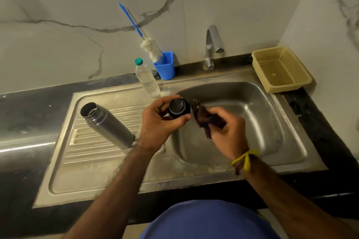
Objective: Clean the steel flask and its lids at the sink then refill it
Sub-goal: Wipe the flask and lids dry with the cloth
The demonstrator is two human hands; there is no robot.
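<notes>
Lid first: the small black round plastic flask lid (179, 107) sits pinched in your left hand (160, 122) over the steel sink basin (252, 114). It looks light, rigid, likely slippery when wet, so grip its rim. Your right hand (226, 132) clutches a soft dark scrubbing cloth (204, 117) just beside it. The open cylindrical steel flask (106, 122) lies on the left drainboard (93, 141).
</notes>
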